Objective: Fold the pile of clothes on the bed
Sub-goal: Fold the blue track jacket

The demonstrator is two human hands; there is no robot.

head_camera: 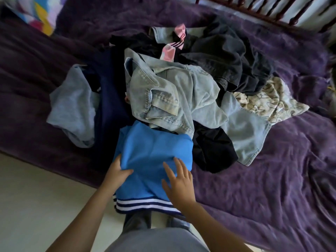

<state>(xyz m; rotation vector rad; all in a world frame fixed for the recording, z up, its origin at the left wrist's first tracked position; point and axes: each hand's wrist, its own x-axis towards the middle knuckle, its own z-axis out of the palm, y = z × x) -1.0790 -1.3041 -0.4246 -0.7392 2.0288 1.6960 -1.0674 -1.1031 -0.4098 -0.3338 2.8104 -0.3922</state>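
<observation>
Lying outspread: bright-blue, stripe-hemmed top [154, 151]

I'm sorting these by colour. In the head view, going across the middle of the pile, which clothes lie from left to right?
Pale grey-blue garment → navy garment → light denim jacket → cream patterned cloth.

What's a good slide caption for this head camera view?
Laundry: left hand holds a blue top at the bed edge, right hand open over it, clothes pile behind on a purple blanket.
</observation>
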